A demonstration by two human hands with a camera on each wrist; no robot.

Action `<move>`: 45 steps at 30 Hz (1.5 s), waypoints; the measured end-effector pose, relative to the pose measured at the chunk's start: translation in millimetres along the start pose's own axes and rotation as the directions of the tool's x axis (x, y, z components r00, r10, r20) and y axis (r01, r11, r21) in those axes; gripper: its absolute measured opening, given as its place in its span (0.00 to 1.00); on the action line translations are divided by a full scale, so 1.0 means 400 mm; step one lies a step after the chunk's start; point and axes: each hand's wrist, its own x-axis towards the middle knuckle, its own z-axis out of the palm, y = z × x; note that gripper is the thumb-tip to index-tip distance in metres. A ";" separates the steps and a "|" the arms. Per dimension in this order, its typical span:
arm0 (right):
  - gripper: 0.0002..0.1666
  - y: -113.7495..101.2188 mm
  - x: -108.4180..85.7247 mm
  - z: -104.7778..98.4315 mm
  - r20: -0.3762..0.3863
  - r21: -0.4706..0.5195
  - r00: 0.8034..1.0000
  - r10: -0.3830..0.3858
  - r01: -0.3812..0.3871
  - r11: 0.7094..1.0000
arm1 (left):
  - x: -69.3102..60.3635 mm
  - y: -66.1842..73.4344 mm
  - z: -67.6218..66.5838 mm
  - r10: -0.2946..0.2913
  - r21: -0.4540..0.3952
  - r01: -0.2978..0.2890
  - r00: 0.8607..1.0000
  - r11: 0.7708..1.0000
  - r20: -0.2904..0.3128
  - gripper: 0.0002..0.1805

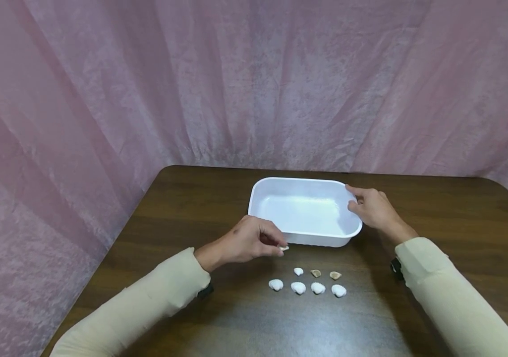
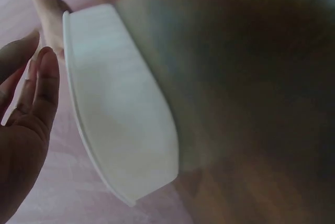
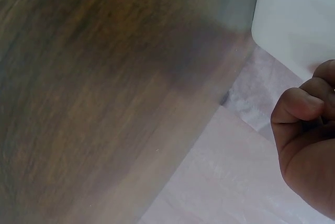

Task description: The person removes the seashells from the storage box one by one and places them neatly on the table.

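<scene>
In the head view my left hand (image 1: 254, 240) pinches a small pale seashell (image 1: 284, 248) between thumb and fingertips, in front of the near wall of a white plastic tub (image 1: 316, 240). My right hand (image 1: 375, 208) grips the tub's right rim, thumb on the inner side. Below the tub, seashells lie in two rows: a back row with a small white shell (image 1: 298, 271) and two brownish ones (image 1: 315, 273), and a front row of several larger white ribbed shells (image 1: 298, 288). In the left wrist view the pinched shell is hidden behind the fingers (image 2: 47, 85).
A dark brown wooden table (image 1: 200, 198) bears everything; its back edge runs behind the tub. Pink velvet-like cloth (image 1: 254, 89) hangs behind the table and along its left side.
</scene>
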 end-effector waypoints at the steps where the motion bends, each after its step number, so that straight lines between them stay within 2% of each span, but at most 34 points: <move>1: 0.31 0.000 0.000 -0.001 -0.002 -0.003 1.000 -0.004 0.004 1.000 | -0.004 -0.001 0.003 -0.002 0.010 0.002 1.000 1.000 0.015 0.06; 5: 0.30 0.000 -0.001 -0.004 -0.013 -0.013 1.000 -0.016 0.016 1.000 | -0.016 -0.008 0.017 -0.026 0.056 0.023 0.998 0.998 0.051 0.07; 14: 0.30 -0.001 -0.005 -0.003 -0.013 -0.013 1.000 -0.023 0.023 1.000 | -0.029 -0.022 0.042 -0.128 0.148 0.118 0.990 0.982 0.060 0.07; 21: 0.30 -0.001 -0.005 -0.005 -0.014 -0.011 1.000 -0.024 0.024 1.000 | -0.032 -0.035 0.057 -0.154 0.200 0.136 0.985 0.970 0.079 0.06; 30: 0.30 0.000 -0.007 -0.003 -0.020 -0.019 0.999 -0.039 0.039 0.999 | -0.019 -0.043 0.067 -0.230 0.225 0.199 0.966 0.954 0.118 0.05; 40: 0.30 0.000 -0.011 -0.002 -0.018 -0.014 0.999 -0.045 0.045 0.999 | -0.009 -0.052 0.068 -0.231 0.212 0.194 0.959 0.958 0.165 0.06; 45: 0.30 0.000 -0.014 -0.004 -0.011 -0.015 0.999 -0.037 0.037 0.999 | -0.006 -0.053 0.066 -0.218 0.216 0.179 0.960 0.960 0.174 0.06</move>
